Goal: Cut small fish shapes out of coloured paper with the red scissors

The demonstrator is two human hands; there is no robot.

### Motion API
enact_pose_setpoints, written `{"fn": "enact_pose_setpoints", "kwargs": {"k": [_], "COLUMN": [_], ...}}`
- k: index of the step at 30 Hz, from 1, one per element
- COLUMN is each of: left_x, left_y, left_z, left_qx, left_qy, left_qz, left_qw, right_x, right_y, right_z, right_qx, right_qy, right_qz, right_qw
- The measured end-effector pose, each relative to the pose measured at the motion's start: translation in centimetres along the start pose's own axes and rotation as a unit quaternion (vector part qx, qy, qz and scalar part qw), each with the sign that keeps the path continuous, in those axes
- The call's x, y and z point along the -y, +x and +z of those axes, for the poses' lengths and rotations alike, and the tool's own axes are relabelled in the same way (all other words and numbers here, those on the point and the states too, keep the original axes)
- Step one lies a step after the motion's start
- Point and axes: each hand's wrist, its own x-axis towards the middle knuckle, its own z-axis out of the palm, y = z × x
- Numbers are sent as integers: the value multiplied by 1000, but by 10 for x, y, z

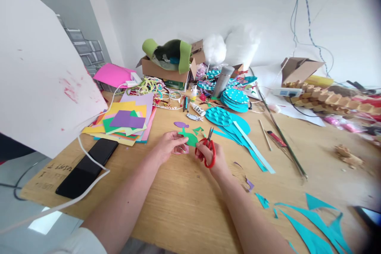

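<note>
Right hand (214, 158) is wrapped round the red scissors (207, 151), fingers thru the loops, blades pointing up and away w/ the tips just beside the green paper cutout (189, 139). Left hand (170, 145) is pinching that cutout at its near edge, thumb on top, holding it just above the tabletop (184, 206); there's a bit of pink under the fingers, can't tell what it is.

What could go wrong imo:

- Left fingertips sit rly close to the blades. The piece is small, so if the grip creeps toward the cut line, a snip could nick a finger.
- Thin paper held at one edge only = floppy. It could fold between the blades and tear instead of cutting clean, esp on a tight curve.
- The shape looks mostly cut out already, narrow bits sticking out up top. One over-long snip prob takes one off.
- Clutter. A purple cutout (181, 124) and a small green scrap (197, 129) lie just beyond the hands, teal paper sheets (235, 129) to the right. An elbow or wrist sweep could shove those around or mix scraps w/ keepers.
- Phone (87, 166) w/ its white cable (89, 154) lies to the left near the tabletop edge; a forearm snagging the cable could drag it off.
</note>
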Motion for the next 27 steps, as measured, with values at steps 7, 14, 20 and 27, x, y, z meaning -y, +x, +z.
{"fn": "enact_pose_setpoints", "kwargs": {"k": [7,14,20,27], "left_x": [9,7,4,1], "left_y": [-2,-2,-1,0], "left_z": [12,10,9,6], "left_qx": [2,-14,-46,-56], "left_qy": [24,25,12,-16], "left_qz": [18,19,31,77], "left_qw": [1000,999,998,995], "right_x": [-4,3,-6,-10], "right_y": [-1,-3,-4,-4], "right_z": [5,9,7,7], "right_qx": [11,26,51,71], "right_qy": [21,-16,-25,-15], "right_qz": [-11,6,31,35], "right_qw": [1000,1000,998,997]}}
